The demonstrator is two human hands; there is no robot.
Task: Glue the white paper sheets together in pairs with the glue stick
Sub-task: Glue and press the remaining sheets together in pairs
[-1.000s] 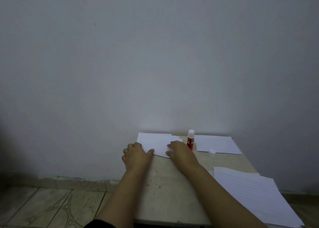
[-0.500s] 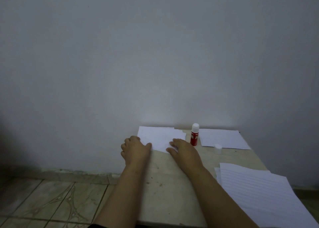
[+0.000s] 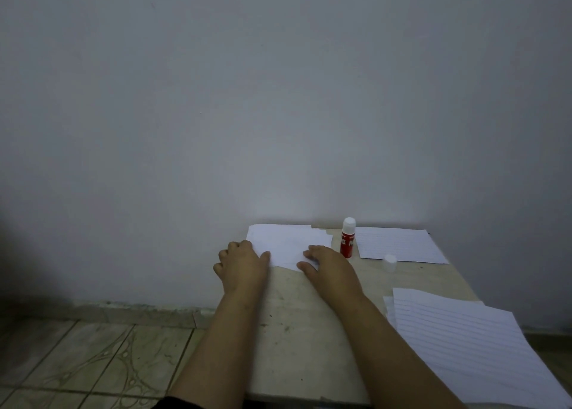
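the white paper sheets (image 3: 289, 243) being worked on lie at the far left corner of the table (image 3: 297, 331), up against the wall (image 3: 278, 99), their edges not quite matched (a stepped corner shows at the top right). the left hand (image 3: 243, 263) rests at the stack's left edge with the thumb laid on the paper and the other fingers curled over the table's side; whether it actually grips the sheets cannot be told. the right hand (image 3: 329, 266) lies palm down on the near right corner of the same stack, fingers fairly straight and pressing flat, holding nothing.

just right of that hand the glue stick (image 3: 348, 238) stands upright, red body with its white tip showing, touching neither hand. its cap (image 3: 389, 262) sits a little nearer and to the right, on the table beside a lined sheet (image 3: 399, 244) lying flat at the far right. a bigger pile of lined sheets (image 3: 464, 343) fans over the near right corner of the table. below on the left is a tiled floor (image 3: 77, 362).
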